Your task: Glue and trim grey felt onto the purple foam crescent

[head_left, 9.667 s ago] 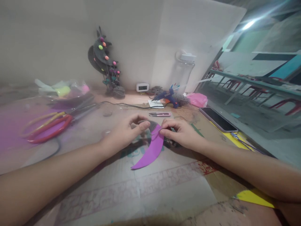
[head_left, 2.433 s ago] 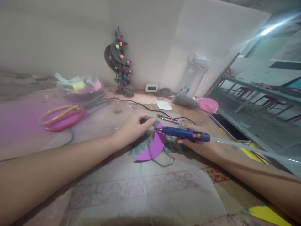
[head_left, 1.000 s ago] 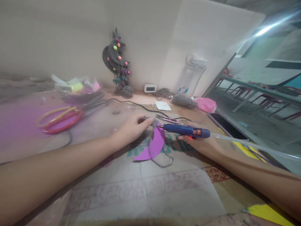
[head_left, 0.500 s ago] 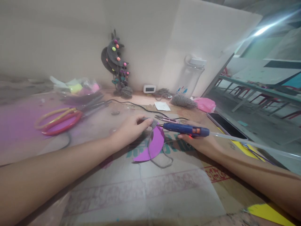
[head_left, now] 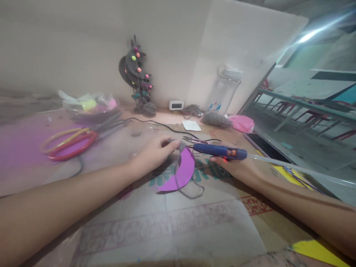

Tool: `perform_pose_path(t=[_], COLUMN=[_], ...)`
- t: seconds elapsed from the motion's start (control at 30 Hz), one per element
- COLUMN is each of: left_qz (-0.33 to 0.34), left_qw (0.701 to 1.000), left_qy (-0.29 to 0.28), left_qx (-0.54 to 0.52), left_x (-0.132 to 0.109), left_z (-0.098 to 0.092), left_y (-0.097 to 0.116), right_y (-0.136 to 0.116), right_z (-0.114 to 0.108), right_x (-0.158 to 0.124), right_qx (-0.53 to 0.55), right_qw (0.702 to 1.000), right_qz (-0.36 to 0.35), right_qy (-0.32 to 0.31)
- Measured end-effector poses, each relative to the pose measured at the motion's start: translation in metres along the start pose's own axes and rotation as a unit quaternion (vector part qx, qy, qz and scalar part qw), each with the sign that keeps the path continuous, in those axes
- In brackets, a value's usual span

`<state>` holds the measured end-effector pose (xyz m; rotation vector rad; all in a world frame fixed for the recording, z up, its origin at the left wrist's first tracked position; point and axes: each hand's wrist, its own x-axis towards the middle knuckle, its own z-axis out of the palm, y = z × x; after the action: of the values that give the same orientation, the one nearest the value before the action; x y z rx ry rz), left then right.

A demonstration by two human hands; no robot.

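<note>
Between the thumb and fingers of my left hand [head_left: 161, 150] is the upper end of a purple crescent cutout [head_left: 185, 171], where grey yarn [head_left: 181, 146] is wrapped around it. A loose length of the yarn loops down beside the crescent. My right hand [head_left: 233, 167] is closed on a blue glue gun [head_left: 214, 150] with a clear glue stick [head_left: 280, 163] sticking out of its back. The gun's nozzle points left and is at the wrapped end; whether it touches cannot be made out. Its handle is mostly hidden by my hand.
Red-and-yellow-handled scissors [head_left: 73, 144] lie at left, near a plastic-wrapped bundle [head_left: 89, 105]. Along the back stand a decorated grey crescent hanging [head_left: 135, 70], a small digital clock [head_left: 176, 105] and a clear bottle [head_left: 224, 91]. A yarn ball [head_left: 217, 119] and a phone [head_left: 268, 148] sit at right.
Almost nothing differs. The nozzle and the crescent's upper end have shifted very slightly against each other; both hands keep their hold.
</note>
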<state>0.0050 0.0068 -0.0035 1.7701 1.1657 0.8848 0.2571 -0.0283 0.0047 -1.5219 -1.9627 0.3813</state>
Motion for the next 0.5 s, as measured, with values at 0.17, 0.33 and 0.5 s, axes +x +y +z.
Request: perform_pose_path(t=[0.17, 0.33, 0.5], left_qz=[0.010, -0.009, -0.013], left_qw=[1.000, 1.000, 1.000], left_qy=[-0.003, -0.010, -0.018], left_qx=[0.006, -0.003, -0.007], left_x=[-0.0001, -0.0014, -0.0017], left_z=[-0.0010, -0.0008, -0.0011], left_y=[0.0011, 0.0023, 0.0011], right_y=[0.0036, -0.0011, -0.0029], right_z=[0.0012, -0.0012, -0.0021], right_x=[0.0003, -0.0002, -0.0006], right_qx=[-0.011, -0.012, -0.006], right_qw=[1.000, 0.999, 0.999], right_qz=[0.007, 0.034, 0.044], right_qy=[0.014, 0.004, -0.001])
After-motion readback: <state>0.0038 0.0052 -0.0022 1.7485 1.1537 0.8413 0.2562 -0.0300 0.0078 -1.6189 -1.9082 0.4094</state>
